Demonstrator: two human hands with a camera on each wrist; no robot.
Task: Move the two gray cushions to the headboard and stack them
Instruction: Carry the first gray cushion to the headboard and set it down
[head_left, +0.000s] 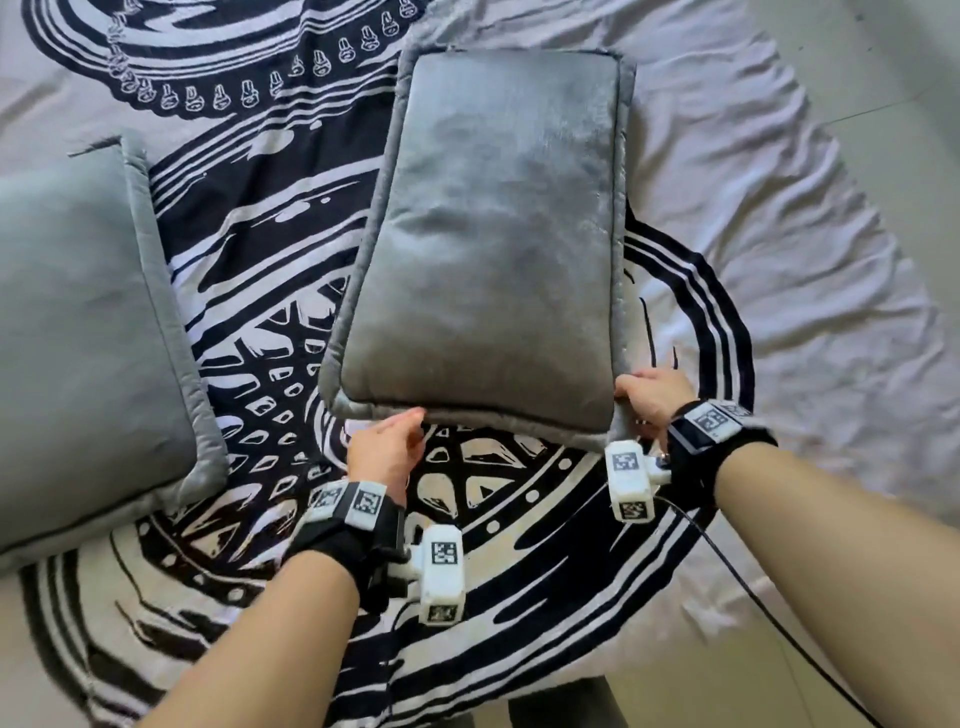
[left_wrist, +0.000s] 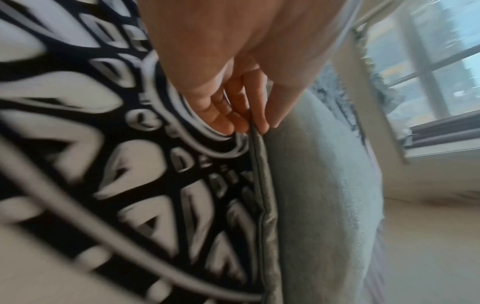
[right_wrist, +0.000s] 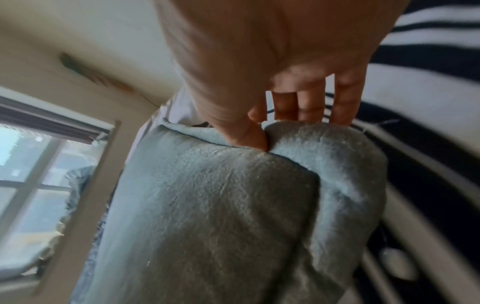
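Observation:
A gray cushion (head_left: 498, 244) is held up over the bed, its near edge toward me. My left hand (head_left: 387, 447) pinches the piped seam of that near edge (left_wrist: 255, 144), thumb on the plush face and fingers behind. At the near right corner, my right hand (head_left: 652, 397) grips the cushion (right_wrist: 233, 205), the thumb pressed into the fabric and the fingers curled behind the corner. The second gray cushion (head_left: 78, 332) lies flat on the bed at the left, apart from both hands.
A black-and-white patterned spread (head_left: 291, 270) covers the bed, with wrinkled white sheet (head_left: 779, 234) at the right. Bare floor (head_left: 909, 78) shows at the far right. A black cable (head_left: 753, 597) trails from my right wrist. A window (left_wrist: 428, 72) shows behind the cushion.

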